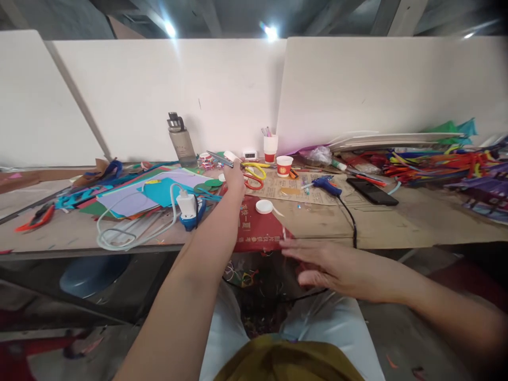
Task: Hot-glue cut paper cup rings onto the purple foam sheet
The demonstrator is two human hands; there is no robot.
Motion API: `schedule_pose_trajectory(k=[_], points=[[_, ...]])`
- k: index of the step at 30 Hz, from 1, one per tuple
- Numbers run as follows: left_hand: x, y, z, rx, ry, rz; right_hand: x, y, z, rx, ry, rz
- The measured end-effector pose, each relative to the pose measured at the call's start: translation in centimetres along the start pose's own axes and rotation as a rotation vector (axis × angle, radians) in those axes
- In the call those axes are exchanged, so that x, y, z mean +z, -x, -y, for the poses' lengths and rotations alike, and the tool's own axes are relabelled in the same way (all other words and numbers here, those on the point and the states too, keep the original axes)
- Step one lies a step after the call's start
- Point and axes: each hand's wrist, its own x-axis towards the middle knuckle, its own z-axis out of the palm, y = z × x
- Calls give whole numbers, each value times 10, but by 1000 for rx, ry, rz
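My left hand (237, 173) reaches across the table among pairs of scissors. Its fingers are mostly hidden, and a small white object (231, 156) shows at their far side; whether they grip it I cannot tell. Steel blades (217, 157) stick out to its left, and yellow scissor handles (256, 170) and a red-orange handle (254, 183) lie at its right. My right hand (317, 262) is open, fingers stretched out, in front of the table edge and slightly blurred. Near its fingertips is a thin pale strip (283, 232). A round white lid-like disc (264, 206) rests on red printed card (260, 230).
A blue glue gun (327, 185), a black phone (372, 191) and paper cups (284, 166) stand or lie to the right. Coloured sheets (127, 198), a white plug with cable (186, 203) and a bottle (183, 143) are at left. Colourful strips (428, 164) pile up far right.
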Motion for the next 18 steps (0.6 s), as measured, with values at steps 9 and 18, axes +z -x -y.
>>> schedule_pose_trajectory(k=[9,18], points=[[3,8,-8,-1,20,-3,-46,-64,-43,-48,-80,-481],[1,4,-14,-29,56,-65,-57,-149,-118,191,219,-501]])
